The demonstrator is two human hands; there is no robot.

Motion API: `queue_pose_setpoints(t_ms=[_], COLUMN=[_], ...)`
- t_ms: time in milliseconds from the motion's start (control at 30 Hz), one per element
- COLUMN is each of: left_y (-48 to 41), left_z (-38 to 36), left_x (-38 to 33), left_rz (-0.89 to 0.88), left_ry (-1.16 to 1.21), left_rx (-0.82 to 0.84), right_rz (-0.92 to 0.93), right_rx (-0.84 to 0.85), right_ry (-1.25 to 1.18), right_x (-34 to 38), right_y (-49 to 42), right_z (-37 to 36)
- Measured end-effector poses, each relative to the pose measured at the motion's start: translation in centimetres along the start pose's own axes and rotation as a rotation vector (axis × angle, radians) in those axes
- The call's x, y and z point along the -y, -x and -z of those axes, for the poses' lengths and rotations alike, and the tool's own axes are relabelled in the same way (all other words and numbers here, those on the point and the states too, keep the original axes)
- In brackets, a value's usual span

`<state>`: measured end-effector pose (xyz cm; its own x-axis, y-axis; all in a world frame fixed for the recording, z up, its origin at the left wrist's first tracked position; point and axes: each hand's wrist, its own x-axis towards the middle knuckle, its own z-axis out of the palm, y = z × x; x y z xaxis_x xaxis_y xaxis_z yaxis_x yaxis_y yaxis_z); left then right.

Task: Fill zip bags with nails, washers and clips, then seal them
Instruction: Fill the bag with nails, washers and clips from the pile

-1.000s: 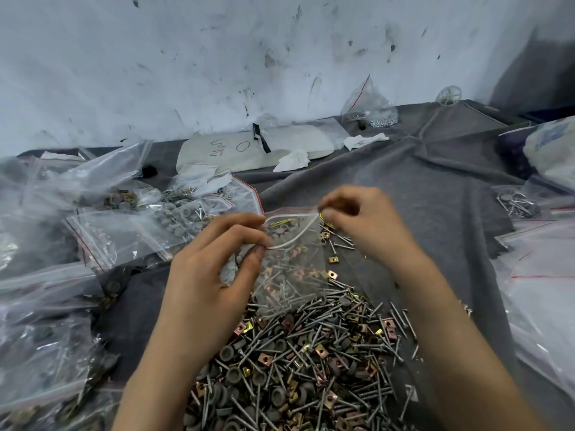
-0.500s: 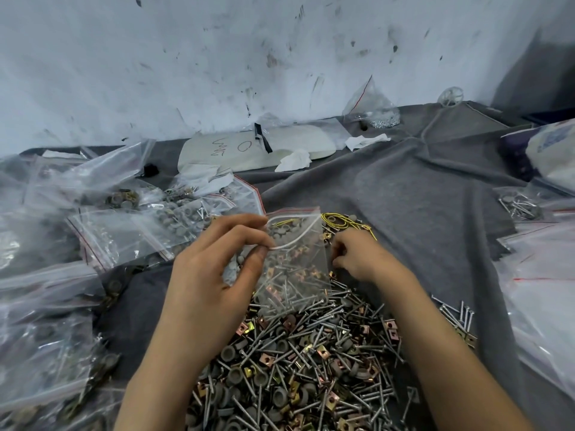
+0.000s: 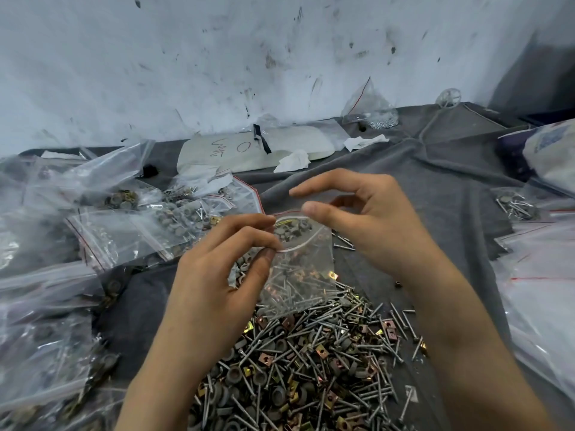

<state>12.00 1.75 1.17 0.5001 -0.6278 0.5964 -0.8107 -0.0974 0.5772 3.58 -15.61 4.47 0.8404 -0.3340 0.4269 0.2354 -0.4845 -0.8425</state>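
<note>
The small clear plastic zip bag (image 3: 301, 275) hangs at frame centre. Its long axis runs from the open, red-lined mouth at the top down to the mixed heap of steel nails, grey washers and brass-coloured clips (image 3: 311, 362), which its bottom touches. The left hand (image 3: 214, 284) pinches the mouth's left edge. The right hand (image 3: 373, 222) hovers just upper right of the mouth, fingers (image 3: 314, 190) loosely curved and apart, gripping nothing, thumb tip by the far lip. Half a second ago it was down at the heap's upper edge. Grey felt covers the worktop (image 3: 435, 188).
</note>
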Motion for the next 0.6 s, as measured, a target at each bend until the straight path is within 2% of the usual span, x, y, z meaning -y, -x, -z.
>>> queue_pose_setpoints(t_ms=[100, 167, 300, 367, 467, 600], left_y=[0.0, 0.0, 0.0, 0.1, 0.1, 0.1], left_z=[0.0, 0.1, 0.3, 0.3, 0.5, 0.5], left_x=[0.1, 0.3, 0.5, 0.5, 0.6, 0.6], left_rz=[0.014, 0.021, 0.05, 0.064, 0.072, 0.064], left_ry=[0.013, 0.011, 0.009, 0.009, 0.004, 0.007], left_rx=[-0.013, -0.019, -0.041, -0.044, -0.045, -0.047], right_rz=[-0.064, -0.183, -0.471, -0.574, -0.669, -0.657], right_rx=[-0.136, -0.16, 0.203, 0.34, 0.398, 0.435], right_ry=[-0.027, 0.075, 0.593, 0.761, 0.807, 0.781], right_x=[-1.3, -2.9, -6.9, -8.6, -9.9, -10.3], right_y=[-0.5, -0.9, -1.2, -1.0, -0.7, -0.8], right_z=[0.4, 0.7, 0.1, -0.9, -1.8, -1.6])
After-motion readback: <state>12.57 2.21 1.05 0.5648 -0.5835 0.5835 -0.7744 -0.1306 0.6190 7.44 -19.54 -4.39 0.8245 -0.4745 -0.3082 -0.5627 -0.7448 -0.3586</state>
